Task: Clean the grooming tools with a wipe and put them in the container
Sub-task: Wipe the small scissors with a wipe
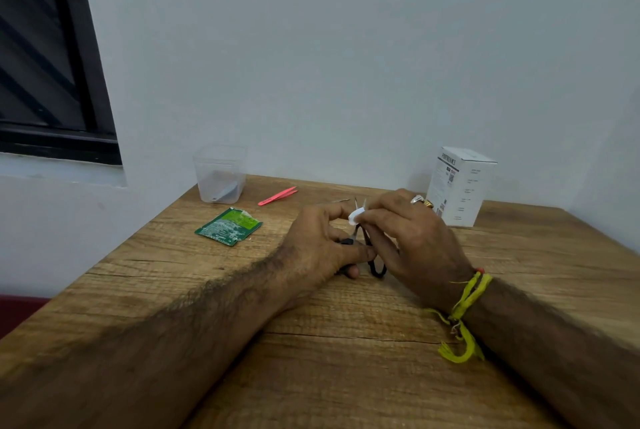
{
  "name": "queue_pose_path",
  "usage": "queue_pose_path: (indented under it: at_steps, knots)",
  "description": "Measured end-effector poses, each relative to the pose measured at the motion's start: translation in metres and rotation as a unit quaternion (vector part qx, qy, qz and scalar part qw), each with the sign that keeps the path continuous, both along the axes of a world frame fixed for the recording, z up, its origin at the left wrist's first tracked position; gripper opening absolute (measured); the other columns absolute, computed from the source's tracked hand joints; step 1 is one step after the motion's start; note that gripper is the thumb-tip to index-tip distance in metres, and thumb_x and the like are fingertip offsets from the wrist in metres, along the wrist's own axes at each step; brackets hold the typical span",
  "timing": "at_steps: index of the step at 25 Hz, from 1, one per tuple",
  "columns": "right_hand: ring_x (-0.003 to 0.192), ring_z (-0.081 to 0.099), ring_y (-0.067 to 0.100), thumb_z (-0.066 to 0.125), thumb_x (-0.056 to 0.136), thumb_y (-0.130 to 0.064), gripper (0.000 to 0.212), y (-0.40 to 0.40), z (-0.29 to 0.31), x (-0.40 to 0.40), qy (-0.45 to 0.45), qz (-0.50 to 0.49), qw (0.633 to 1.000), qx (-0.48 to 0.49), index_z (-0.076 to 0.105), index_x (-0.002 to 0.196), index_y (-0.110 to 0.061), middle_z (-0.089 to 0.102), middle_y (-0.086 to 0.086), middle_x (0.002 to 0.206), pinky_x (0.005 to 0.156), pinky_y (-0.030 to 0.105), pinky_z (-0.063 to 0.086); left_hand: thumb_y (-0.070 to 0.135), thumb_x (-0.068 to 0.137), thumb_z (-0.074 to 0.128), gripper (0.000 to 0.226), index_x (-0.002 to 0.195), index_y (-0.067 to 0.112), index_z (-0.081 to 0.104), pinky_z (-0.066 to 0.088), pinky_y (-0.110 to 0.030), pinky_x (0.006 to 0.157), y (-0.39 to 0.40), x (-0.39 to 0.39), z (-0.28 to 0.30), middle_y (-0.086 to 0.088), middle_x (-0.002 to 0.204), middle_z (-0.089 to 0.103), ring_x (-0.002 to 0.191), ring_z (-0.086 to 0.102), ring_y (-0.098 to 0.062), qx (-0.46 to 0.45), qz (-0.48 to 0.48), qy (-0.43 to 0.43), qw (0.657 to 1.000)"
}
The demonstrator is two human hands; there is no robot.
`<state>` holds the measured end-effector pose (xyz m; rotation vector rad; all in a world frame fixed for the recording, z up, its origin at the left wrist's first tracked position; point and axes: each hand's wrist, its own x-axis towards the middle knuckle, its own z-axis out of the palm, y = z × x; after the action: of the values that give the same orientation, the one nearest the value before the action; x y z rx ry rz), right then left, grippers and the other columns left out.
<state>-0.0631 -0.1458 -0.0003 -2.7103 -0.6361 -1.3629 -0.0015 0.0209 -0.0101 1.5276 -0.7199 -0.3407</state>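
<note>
Mid-task: left hand (pixel 323 241) grips the scissors (pixel 360 238) at table centre, right hand (pixel 408 231) pinches the wipe (pixel 356 215) on the blades; container (pixel 220 174) at 11 o'clock already holds something grey, pink tweezers (pixel 278 196) beside it await cleaning.

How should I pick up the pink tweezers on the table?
Pinch the pink tweezers across the middle of their two thin arms, coming straight down from above. They lie flat on the wooden table, apart from the clear container, so nothing blocks your fingers.
</note>
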Motion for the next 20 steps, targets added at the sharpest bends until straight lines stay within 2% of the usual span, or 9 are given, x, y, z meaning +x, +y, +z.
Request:
queue_pose_path:
  at_steps: [2, 4, 8, 11, 14, 20]
  knots:
    - [0.084, 0.059, 0.022, 0.064, 0.091, -0.004, 0.010, -0.004, 0.005, -0.001, -0.050, -0.006, 0.995, 0.081, 0.072, 0.098, -0.005, 0.065, 0.005, 0.091, 0.070, 0.041, 0.050, 0.006, 0.075, 0.087, 0.042, 0.109, 0.021, 0.067, 0.041, -0.017, 0.039, 0.001, 0.000, 0.002, -0.014, 0.075, 0.076, 0.048, 0.065, -0.016, 0.001, 0.006, 0.015, 1.000]
    - [0.083, 0.059, 0.019, 0.067, 0.089, -0.002, 0.010, -0.005, 0.005, -0.005, -0.064, -0.018, 0.989, 0.135, 0.072, 0.096, -0.004, 0.064, 0.004, 0.088, 0.070, 0.039, 0.050, 0.012, 0.078, 0.085, 0.043, 0.114, 0.023, 0.065, 0.036, -0.016, 0.036, 0.003, 0.000, 0.003, -0.014, 0.080, 0.077, 0.051, 0.067, -0.017, 0.008, -0.003, 0.020, 1.000]
    - [0.086, 0.061, 0.018, 0.068, 0.088, -0.002, 0.012, -0.003, -0.007, -0.013, -0.022, -0.010, 0.994, 0.102, 0.073, 0.098, -0.004, 0.066, 0.004, 0.090, 0.074, 0.035, 0.050, 0.012, 0.092, 0.071, 0.035, 0.123, 0.021, 0.061, 0.046, -0.019, 0.041, 0.005, 0.002, 0.006, -0.016, 0.092, 0.078, 0.061, 0.071, -0.020, 0.003, -0.059, 0.044, 0.997]
    - [0.087, 0.063, 0.021, 0.068, 0.088, -0.006, 0.012, -0.004, -0.006, -0.012, 0.005, 0.008, 0.995, 0.096, 0.073, 0.099, -0.006, 0.067, 0.004, 0.092, 0.073, 0.040, 0.051, 0.009, 0.095, 0.067, 0.028, 0.117, 0.027, 0.063, 0.050, -0.020, 0.045, 0.005, 0.001, 0.006, -0.015, 0.092, 0.078, 0.064, 0.072, -0.020, 0.008, -0.071, 0.027, 0.997]
    - [0.085, 0.065, 0.024, 0.066, 0.089, -0.009, 0.013, 0.000, -0.007, -0.010, 0.027, 0.010, 0.999, 0.035, 0.073, 0.100, -0.008, 0.068, 0.003, 0.096, 0.070, 0.044, 0.051, 0.007, 0.096, 0.065, 0.030, 0.112, 0.032, 0.064, 0.051, -0.021, 0.048, 0.005, 0.002, 0.006, -0.013, 0.088, 0.078, 0.067, 0.073, -0.021, 0.009, -0.077, 0.014, 0.997]
    - [0.081, 0.064, 0.026, 0.063, 0.091, -0.009, 0.013, -0.004, -0.004, -0.010, 0.031, 0.001, 0.999, 0.016, 0.073, 0.101, -0.008, 0.067, 0.005, 0.094, 0.068, 0.047, 0.050, 0.007, 0.098, 0.061, 0.039, 0.131, 0.026, 0.059, 0.054, -0.021, 0.052, 0.007, 0.006, 0.005, -0.015, 0.098, 0.078, 0.076, 0.075, -0.024, 0.017, -0.101, 0.025, 0.994]
